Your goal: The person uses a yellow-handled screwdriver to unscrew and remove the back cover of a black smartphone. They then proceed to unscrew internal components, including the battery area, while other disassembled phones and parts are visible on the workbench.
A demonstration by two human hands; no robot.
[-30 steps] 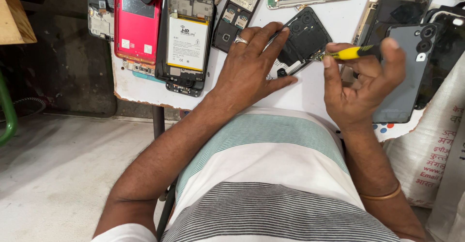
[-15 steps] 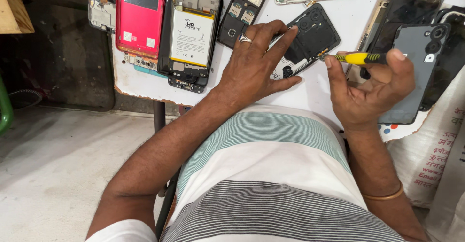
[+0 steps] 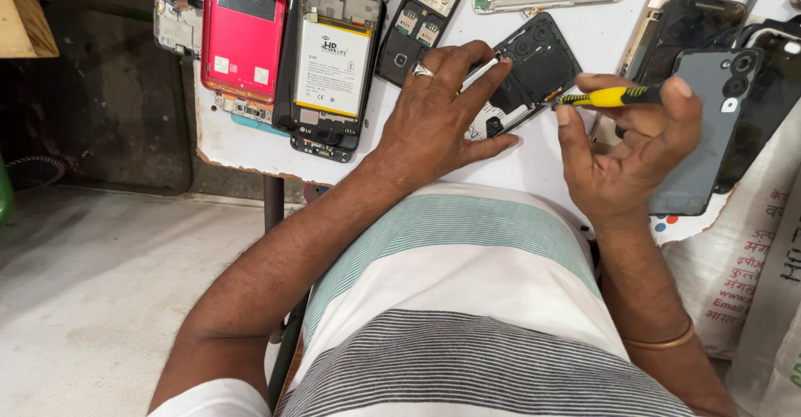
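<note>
The left hand presses flat on the thin, likely fragile black phone frame; right hand pinches a yellow screwdriver beside it.

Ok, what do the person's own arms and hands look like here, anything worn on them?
Both arms are bare to the upper arm; a white short sleeve shows on the left arm. The left hand wears a silver-coloured ring on one finger. The right hand has no ring that shows, and a thin gold-coloured bangle sits on the right forearm. No gloves, no watch.
</note>
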